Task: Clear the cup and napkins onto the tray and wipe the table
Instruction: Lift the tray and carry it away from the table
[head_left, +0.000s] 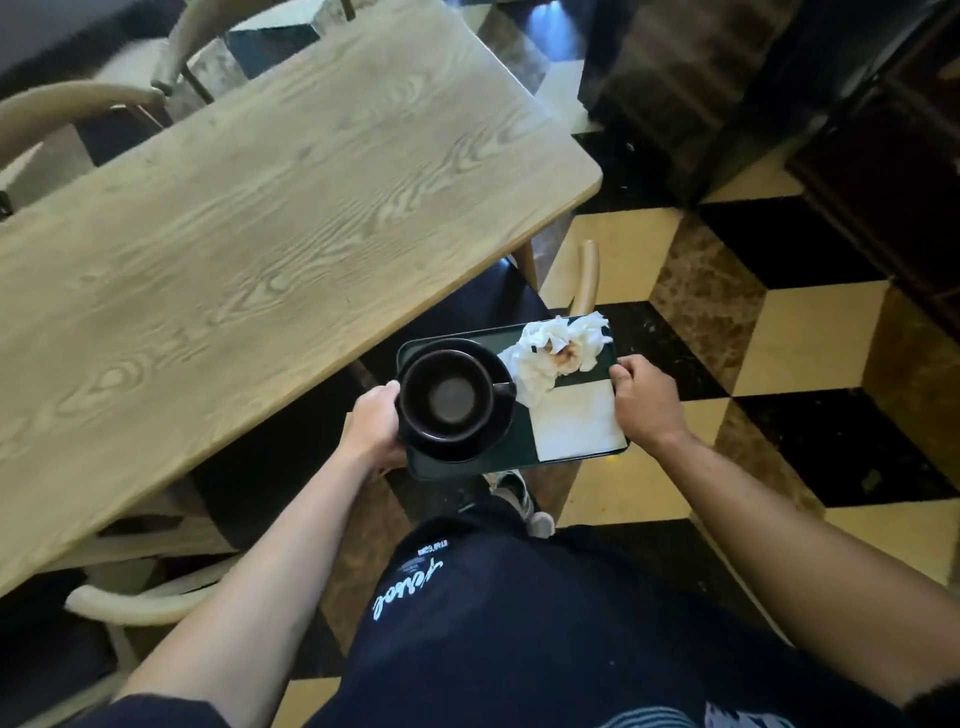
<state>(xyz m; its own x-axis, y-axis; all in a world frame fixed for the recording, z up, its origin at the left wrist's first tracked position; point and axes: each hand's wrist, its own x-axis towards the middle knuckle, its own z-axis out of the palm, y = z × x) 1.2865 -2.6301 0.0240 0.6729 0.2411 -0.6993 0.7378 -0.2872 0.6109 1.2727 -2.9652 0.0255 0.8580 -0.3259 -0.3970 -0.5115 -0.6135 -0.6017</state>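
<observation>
We see the wooden bench (270, 208) at left, and beside it our left hand (375, 421) grips the dark tray (519, 453) by its left edge. On the tray sit a black cup (448, 399) on its saucer (488, 434), crumpled stained napkins (556, 351) and a flat white napkin (579, 423), while our right hand (647, 400) grips the right edge.

One tray (467, 460), dark and rectangular, carries all the small things. On it: one black cup (448, 398), one black saucer (496, 431) under it, one flat white napkin (576, 421), and one heap of crumpled white napkins (550, 348), stained brown; how many sheets make up the heap cannot be told. Two hands: one left grip (374, 418) and one right grip (647, 397), one at each short end of the tray. One wooden counter (249, 228). Parts of four pale chairs show around it: two (67, 106) (179, 47) at the far side, one (145, 603) at the near edge, one (587, 278) beyond the tray. One shoe (524, 506) shows below.
</observation>
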